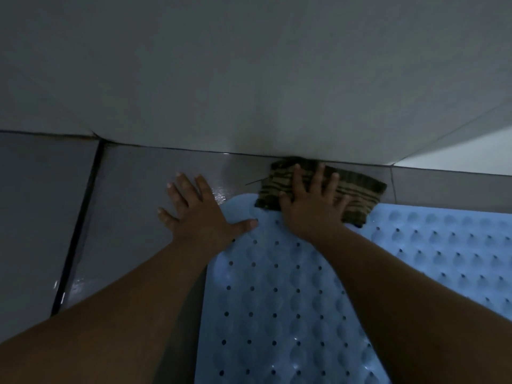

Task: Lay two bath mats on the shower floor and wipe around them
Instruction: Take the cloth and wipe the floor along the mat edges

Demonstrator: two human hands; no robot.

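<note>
Two pale blue bath mats with holes and bumps lie flat on the grey shower floor: one (277,300) under my arms, the other (448,245) to its right. A folded brown striped cloth (357,189) rests on the floor against the wall base, overlapping the near mat's far edge. My right hand (310,206) presses flat on the cloth with fingers spread. My left hand (202,214) lies flat and spread on the wet tile, its thumb touching the near mat's rounded corner.
A grey tiled wall (249,79) rises directly ahead, meeting the floor just past the cloth. A dark grout line (77,231) runs along the floor at left. The tile (221,194) by my left hand glistens wet.
</note>
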